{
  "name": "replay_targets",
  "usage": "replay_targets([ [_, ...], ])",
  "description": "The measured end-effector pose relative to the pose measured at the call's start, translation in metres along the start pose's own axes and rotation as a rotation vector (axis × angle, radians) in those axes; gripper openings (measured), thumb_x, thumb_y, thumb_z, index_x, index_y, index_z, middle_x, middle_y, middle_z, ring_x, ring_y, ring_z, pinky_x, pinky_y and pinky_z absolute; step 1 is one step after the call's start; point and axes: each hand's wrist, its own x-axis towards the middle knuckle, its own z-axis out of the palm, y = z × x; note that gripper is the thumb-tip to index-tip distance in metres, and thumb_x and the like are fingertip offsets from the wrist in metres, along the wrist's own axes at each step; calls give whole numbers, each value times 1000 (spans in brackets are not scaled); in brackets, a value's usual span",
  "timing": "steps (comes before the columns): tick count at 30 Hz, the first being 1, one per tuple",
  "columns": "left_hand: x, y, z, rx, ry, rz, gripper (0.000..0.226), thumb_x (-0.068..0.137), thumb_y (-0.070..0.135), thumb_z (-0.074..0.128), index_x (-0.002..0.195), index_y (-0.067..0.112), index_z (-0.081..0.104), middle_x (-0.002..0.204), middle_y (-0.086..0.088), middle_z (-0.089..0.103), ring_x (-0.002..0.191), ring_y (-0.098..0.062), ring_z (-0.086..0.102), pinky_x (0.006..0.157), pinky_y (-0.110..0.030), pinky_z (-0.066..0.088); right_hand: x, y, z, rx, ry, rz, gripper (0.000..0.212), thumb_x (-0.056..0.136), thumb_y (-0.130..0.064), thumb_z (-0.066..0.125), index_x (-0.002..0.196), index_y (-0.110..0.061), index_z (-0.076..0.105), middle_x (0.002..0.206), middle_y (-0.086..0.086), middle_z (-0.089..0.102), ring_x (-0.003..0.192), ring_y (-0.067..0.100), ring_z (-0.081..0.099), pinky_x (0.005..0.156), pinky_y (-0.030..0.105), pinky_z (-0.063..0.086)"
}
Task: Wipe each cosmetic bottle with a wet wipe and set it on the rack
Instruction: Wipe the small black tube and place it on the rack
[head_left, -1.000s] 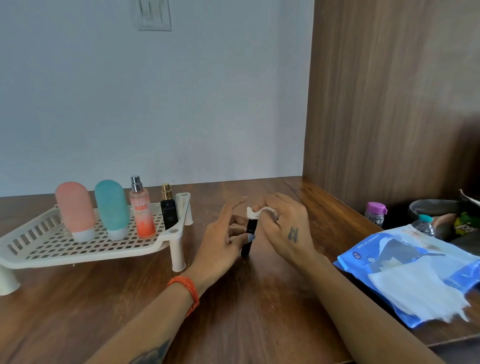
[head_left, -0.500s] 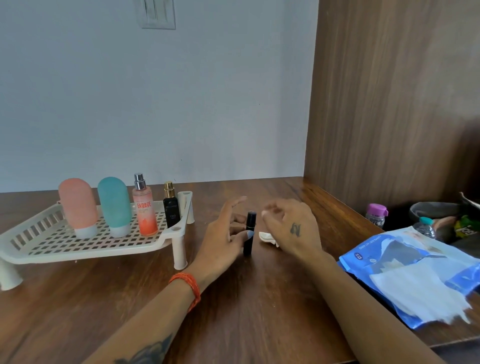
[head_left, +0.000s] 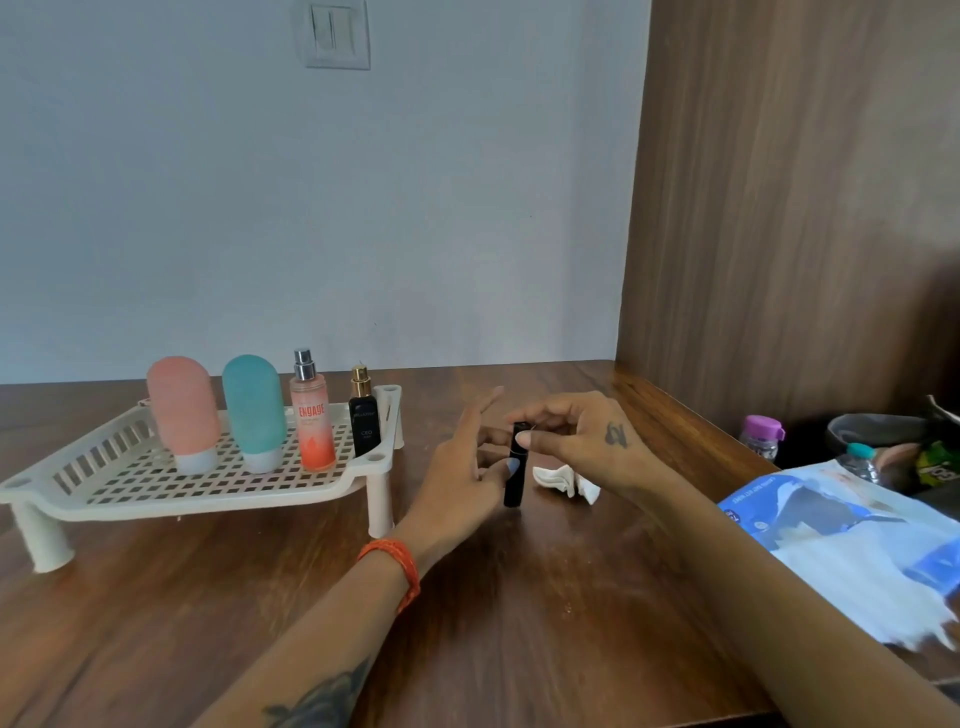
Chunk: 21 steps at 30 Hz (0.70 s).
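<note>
A slim black bottle (head_left: 515, 480) stands upright on the wooden table, between both hands. My left hand (head_left: 462, 467) holds its lower part with thumb and fingers. My right hand (head_left: 576, 436) pinches its top between thumb and fingertips. A crumpled white wet wipe (head_left: 563, 480) lies on the table just right of the bottle, under my right hand. The cream rack (head_left: 130, 483) stands at the left and carries a pink bottle (head_left: 183, 410), a teal bottle (head_left: 254, 410), an orange spray bottle (head_left: 311, 421) and a small black perfume bottle (head_left: 362, 421).
A blue wet-wipe pack (head_left: 841, 525) with white wipes pulled out lies at the right table edge. Behind it are a small jar with a purple lid (head_left: 761, 436) and other clutter. A wooden panel closes the right side.
My right hand has put the wipe down on the table and now pinches the top of the black bottle. The left hand has kept hold of the bottle.
</note>
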Motion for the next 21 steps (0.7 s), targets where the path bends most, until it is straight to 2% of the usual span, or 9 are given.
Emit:
replay_targets([
  [3, -2, 6, -3, -52, 38, 2, 60, 90, 3, 55, 135, 36, 33, 102, 5, 59, 103, -14, 61, 89, -29, 52, 1, -10, -5, -32, 16, -5, 21, 80, -12, 71, 89, -31, 72, 83, -7, 73, 80, 1, 67, 79, 17, 51],
  [8, -7, 18, -17, -194, 171, 13, 38, 95, 13, 51, 125, 33, 43, 114, -2, 60, 105, -16, 61, 92, -32, 51, 3, -38, -12, 5, 0, -21, 23, 79, -7, 70, 82, -30, 71, 74, -19, 70, 78, -4, 66, 75, 9, 48],
  [11, -15, 28, -36, -264, 197, 28, 33, 95, 12, 49, 122, 31, 46, 113, 0, 61, 104, -17, 62, 91, -31, 52, 8, -58, -12, -7, 18, -36, 17, 79, -12, 71, 88, -25, 72, 82, -12, 71, 81, 1, 66, 79, 14, 50],
  [13, -20, 32, -52, -246, 218, 48, 32, 95, 12, 50, 123, 28, 49, 115, -3, 62, 103, -17, 63, 91, -32, 52, 12, -72, -10, -18, 16, -54, 16, 79, -14, 71, 92, -24, 72, 84, -12, 70, 82, -1, 64, 74, 8, 48],
  [16, -28, 38, -77, -218, 253, 91, 31, 95, 14, 50, 124, 24, 50, 115, -6, 63, 101, -15, 64, 86, -25, 53, 18, -96, -1, 13, 4, -87, 17, 80, -13, 71, 95, -20, 72, 85, -10, 69, 76, -5, 63, 65, 2, 44],
  [18, -32, 42, -95, -199, 277, 117, 28, 95, 14, 50, 121, 25, 51, 114, -4, 63, 102, -15, 64, 86, -23, 53, 23, -111, 8, 43, -9, -108, 18, 80, -11, 71, 96, -17, 72, 86, -6, 70, 76, -3, 64, 65, 4, 46],
  [21, -38, 46, -126, -146, 321, 144, 27, 95, 16, 51, 120, 26, 51, 116, -4, 63, 102, -16, 65, 89, -27, 53, 33, -132, 24, 70, -42, -146, 18, 79, -9, 71, 97, -15, 72, 88, -1, 72, 80, 7, 67, 71, 13, 53],
])
